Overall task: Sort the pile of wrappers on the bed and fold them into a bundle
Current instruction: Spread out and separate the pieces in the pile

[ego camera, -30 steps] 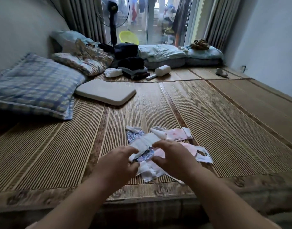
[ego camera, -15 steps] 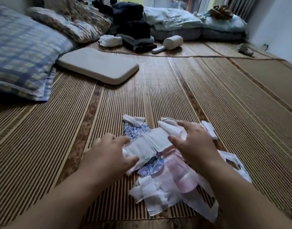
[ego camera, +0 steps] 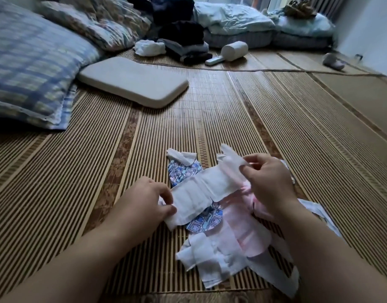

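Head view, the only one. I see the pile of wrappers (ego camera: 229,241) on the bed (ego camera: 297,119), lower centre to lower right of the frame, lying on the woven mat. Pink, white and blue-patterned pieces overlap; I cannot count them.

One long white wrapper (ego camera: 201,193) is lifted off the pile and stretched between both hands. Its long axis runs diagonally, from lower left up to upper right in the frame.

Left hand (ego camera: 144,204): thumb and fingers pinched on the wrapper's lower-left end, just left of the pile. Right hand (ego camera: 269,182): fingers pinched on the upper-right end, directly over the pink pieces.

Judgement: this is a flattening or first-fold step; sorting looks barely begun, as the rest lies loose. Folding along the long axis would mean bringing one end to the other. The right hand sits nearer the pile, so it is the likelier one to fetch the next piece.

Upper left of frame: a checked pillow (ego camera: 30,68) and a flat pad (ego camera: 133,82), well apart from the work.
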{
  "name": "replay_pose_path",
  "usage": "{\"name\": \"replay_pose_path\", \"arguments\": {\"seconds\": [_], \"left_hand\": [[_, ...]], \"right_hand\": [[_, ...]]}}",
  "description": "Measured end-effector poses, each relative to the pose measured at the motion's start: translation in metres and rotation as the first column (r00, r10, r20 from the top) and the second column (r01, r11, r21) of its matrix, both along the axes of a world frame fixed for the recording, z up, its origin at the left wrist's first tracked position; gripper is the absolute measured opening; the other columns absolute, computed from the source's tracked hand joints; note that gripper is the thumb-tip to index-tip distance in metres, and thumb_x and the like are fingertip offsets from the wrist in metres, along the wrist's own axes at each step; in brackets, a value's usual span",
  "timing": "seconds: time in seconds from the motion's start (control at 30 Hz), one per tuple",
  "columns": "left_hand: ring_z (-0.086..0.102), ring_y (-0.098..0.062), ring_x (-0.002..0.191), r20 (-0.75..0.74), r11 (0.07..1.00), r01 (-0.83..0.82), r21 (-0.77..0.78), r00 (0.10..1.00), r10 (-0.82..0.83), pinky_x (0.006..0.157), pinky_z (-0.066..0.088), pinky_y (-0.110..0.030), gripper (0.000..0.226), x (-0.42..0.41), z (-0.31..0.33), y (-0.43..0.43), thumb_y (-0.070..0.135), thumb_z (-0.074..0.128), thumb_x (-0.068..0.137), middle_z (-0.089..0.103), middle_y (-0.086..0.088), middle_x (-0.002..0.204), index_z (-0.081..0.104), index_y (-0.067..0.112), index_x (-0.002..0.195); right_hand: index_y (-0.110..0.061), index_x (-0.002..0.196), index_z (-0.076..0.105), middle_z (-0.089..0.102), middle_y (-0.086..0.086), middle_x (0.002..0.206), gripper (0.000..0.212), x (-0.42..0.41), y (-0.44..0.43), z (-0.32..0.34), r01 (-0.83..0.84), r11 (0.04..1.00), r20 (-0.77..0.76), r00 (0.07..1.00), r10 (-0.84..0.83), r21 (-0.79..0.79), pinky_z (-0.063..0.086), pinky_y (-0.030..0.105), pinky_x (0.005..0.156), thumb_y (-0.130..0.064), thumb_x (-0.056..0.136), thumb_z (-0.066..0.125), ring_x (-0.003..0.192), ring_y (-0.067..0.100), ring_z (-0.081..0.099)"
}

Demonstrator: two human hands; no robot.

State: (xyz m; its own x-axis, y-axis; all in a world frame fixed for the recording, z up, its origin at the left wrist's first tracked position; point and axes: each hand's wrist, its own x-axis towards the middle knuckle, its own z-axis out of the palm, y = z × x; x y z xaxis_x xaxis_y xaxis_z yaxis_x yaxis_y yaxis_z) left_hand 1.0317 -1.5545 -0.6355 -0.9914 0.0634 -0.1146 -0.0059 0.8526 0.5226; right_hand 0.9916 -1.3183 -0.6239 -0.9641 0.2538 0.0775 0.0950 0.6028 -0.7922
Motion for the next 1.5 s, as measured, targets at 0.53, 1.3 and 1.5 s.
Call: {"name": "replay_pose_path", "arguments": {"seconds": [0.53, 1.3, 1.5], "left_hand": [[0.056, -0.017, 0.055, 0.180, 0.883, -0.178, 0.434, 0.978, 0.108, 0.057, 0.044, -0.033, 0.021, 0.019, 0.018, -0.014, 0.015, 0.056, 0.080, 0.062, -0.001, 0.054, 0.059, 0.017, 0.059], [0.066, -0.025, 0.069, 0.225, 0.801, -0.381, 0.462, 0.924, 0.310, 0.062, 0.056, -0.045, 0.032, 0.013, 0.004, -0.032, 0.014, 0.066, 0.081, 0.069, -0.005, 0.088, 0.057, 0.033, 0.105], [0.055, -0.016, 0.057, 0.219, 0.793, -0.372, 0.481, 0.928, 0.302, 0.051, 0.047, -0.032, 0.029, 0.013, 0.000, -0.033, 0.015, 0.060, 0.085, 0.064, -0.004, 0.084, 0.056, 0.031, 0.109]], "right_hand": [[-0.014, 0.091, 0.056, 0.061, 0.015, 0.088, 0.022, 0.020, 0.033, 0.005, 0.195, 0.654, 0.168, 0.980, -0.104, -0.731, 0.051, 0.025, 0.048, 0.005, 0.081, 0.056, 0.067, 0.020, 0.063], [-0.039, 0.130, 0.045, 0.060, -0.011, 0.110, 0.063, 0.034, -0.022, 0.003, -0.450, 0.885, 0.007, 0.892, 0.453, 0.121, 0.053, 0.020, 0.069, -0.018, 0.077, 0.071, 0.075, 0.004, 0.065], [-0.028, 0.127, 0.053, 0.065, -0.005, 0.101, 0.060, 0.030, -0.018, 0.005, -0.330, 0.920, 0.052, 0.944, 0.326, 0.211, 0.051, 0.024, 0.072, -0.041, 0.072, 0.074, 0.077, 0.003, 0.063]]}}
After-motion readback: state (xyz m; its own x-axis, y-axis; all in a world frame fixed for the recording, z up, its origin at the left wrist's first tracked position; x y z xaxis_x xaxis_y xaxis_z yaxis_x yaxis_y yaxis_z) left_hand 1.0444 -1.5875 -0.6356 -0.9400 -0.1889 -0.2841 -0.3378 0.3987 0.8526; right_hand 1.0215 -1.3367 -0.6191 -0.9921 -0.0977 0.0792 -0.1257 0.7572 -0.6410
